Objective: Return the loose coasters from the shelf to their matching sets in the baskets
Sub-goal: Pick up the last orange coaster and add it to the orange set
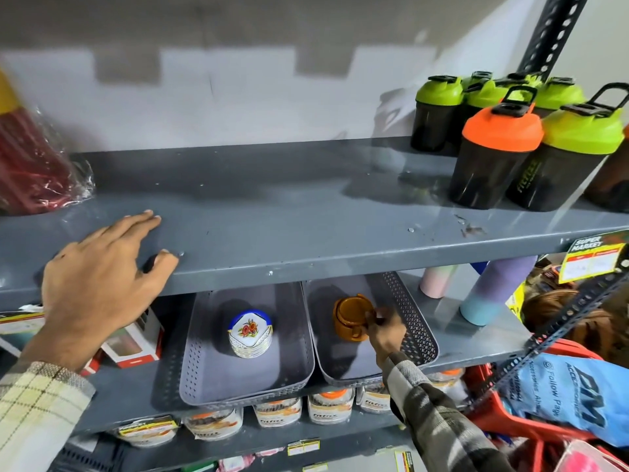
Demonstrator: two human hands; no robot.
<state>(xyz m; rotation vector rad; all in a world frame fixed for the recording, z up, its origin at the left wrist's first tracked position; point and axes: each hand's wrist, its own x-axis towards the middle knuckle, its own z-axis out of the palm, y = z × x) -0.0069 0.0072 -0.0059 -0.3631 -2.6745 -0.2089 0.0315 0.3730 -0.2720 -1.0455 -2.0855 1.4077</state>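
Observation:
Two grey perforated baskets stand side by side on the lower shelf. The left basket point(248, 386) holds a white floral coaster set point(249, 332) with a blue rim. The right basket point(412, 321) holds a brown coaster set point(350, 318) in its holder. My right hand point(386, 330) reaches into the right basket and its fingers pinch the brown set at its right side. My left hand point(102, 270) lies flat on the front edge of the upper grey shelf point(306, 212), fingers spread, holding nothing.
Shaker bottles with green lids point(578, 148) and an orange lid point(493, 155) crowd the upper shelf's right. A red wrapped item point(34, 165) sits at its left. Pastel tumblers point(493, 291) stand right of the baskets, boxes point(136, 338) to their left, jars point(275, 410) below.

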